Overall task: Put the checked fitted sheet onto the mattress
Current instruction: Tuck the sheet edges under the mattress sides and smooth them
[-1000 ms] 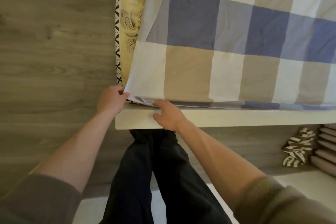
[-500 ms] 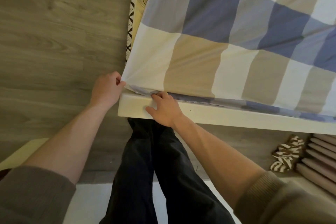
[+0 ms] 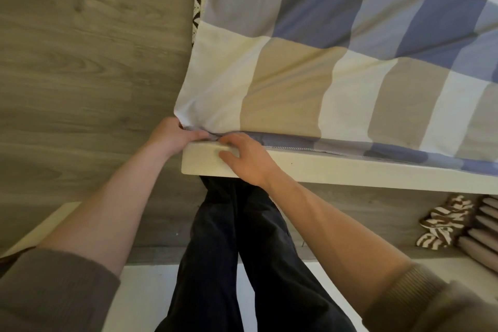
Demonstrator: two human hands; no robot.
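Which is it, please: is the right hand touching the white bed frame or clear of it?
Touching. The head view shows the right hand resting on the white bed frame, thumb flat against it near the corner.

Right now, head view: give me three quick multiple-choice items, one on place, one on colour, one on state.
1. The right hand rests on:
A the floor
B the frame, at the sheet's hem
C a pillow

2. The checks of the sheet are:
A red and green
B black and yellow
C blue, tan and white

3. The left hand:
A grips the sheet's corner
B hangs open at the side
C lies flat on the floor

Key:
1 B, its thumb lies on the white frame just below the hem.
2 C, only those colours show on the sheet.
3 A, its fingers curl round the bunched corner.
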